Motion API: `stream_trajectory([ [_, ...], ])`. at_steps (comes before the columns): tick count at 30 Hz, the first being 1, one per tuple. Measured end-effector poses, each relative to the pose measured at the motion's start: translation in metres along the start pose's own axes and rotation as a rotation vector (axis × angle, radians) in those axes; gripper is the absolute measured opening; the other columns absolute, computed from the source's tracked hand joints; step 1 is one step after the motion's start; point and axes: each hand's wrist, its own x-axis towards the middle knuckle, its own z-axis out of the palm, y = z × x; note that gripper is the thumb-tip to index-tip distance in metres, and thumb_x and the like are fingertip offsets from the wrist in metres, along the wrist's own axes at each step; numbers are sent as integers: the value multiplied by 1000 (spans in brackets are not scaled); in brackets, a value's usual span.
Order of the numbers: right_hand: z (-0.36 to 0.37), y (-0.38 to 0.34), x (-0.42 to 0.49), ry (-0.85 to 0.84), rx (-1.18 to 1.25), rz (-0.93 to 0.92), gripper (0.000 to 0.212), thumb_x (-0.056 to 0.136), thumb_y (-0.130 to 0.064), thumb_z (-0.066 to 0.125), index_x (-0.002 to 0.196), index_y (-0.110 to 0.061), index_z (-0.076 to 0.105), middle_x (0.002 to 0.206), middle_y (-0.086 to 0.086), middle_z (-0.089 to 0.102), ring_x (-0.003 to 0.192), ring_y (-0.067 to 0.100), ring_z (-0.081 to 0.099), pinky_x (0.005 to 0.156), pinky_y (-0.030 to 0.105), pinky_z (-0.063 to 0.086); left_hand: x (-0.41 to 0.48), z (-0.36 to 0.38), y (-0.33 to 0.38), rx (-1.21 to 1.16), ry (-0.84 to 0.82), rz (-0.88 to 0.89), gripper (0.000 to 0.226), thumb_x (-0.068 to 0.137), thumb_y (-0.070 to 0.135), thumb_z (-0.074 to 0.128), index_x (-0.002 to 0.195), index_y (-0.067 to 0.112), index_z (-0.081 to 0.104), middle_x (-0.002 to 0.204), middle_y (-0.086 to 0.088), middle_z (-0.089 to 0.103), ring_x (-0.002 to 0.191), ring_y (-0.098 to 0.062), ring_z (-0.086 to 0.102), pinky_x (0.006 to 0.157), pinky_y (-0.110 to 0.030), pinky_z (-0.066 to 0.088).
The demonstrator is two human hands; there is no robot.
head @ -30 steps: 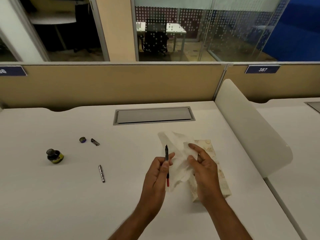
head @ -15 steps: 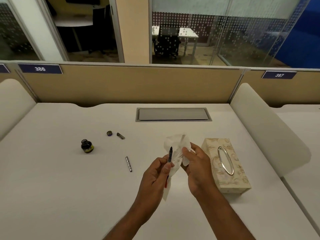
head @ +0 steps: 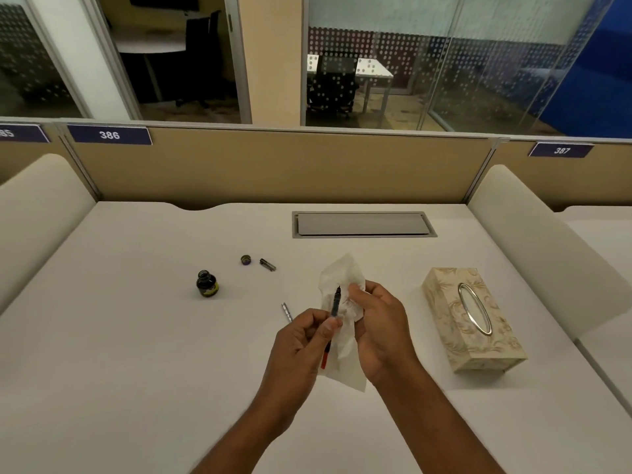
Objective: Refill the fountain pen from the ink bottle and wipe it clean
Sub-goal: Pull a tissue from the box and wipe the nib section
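My left hand pinches the fountain pen's inner section, nib pointing up and its red end showing below my fingers. Behind the pen, my right hand holds a white tissue, which hangs down past both hands. The open ink bottle stands on the white desk to the left. Its cap and a small dark pen part lie behind it. The silver pen barrel lies on the desk just left of my left hand.
A patterned tissue box sits to the right of my hands. A grey cable hatch is set into the desk at the back. Rounded white dividers stand at both sides, with a beige partition behind.
The view has swung left, so the tissue box and bottle now appear further right. The tissue is bunched closer around the pen than a second ago.
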Motion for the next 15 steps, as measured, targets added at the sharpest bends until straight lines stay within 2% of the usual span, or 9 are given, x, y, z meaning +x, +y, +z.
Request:
stream_trajectory([
  [3,8,2,-9,-38,-50,-25,13,97,-11,60,102,-14,72,91,8,80,76,23,77,65,36,64,-3,-12,-1,14,0,-7,18,99,34,59,100,24,73,93,17,77,86,2,70,67,-8,51],
  [7,15,4,-16,-30,-183,-113,13,97,-12,63,100,-19,73,95,2,79,90,24,76,76,36,64,-8,-26,-1,-7,0,-2,17,100,33,58,98,25,73,93,16,77,85,3,69,68,-9,52],
  [10,15,5,-20,-59,-245,-125,10,96,-16,65,100,-18,74,95,0,80,92,24,76,79,34,63,-12,-32,2,-58,1,20,23,94,41,58,98,25,73,93,16,76,87,2,69,69,-8,52],
  [13,10,5,-23,-108,-307,-83,10,94,-21,68,100,-17,73,96,2,79,90,23,74,74,29,59,-15,-36,5,-116,-11,51,26,90,44,59,96,25,76,92,12,76,84,1,68,71,-11,53],
  [15,5,4,-24,-151,-277,6,17,91,-25,70,102,-12,72,102,9,77,91,22,70,78,35,59,-17,-37,8,-159,-23,69,24,92,41,59,95,24,76,92,8,76,83,-1,66,71,-13,53],
])
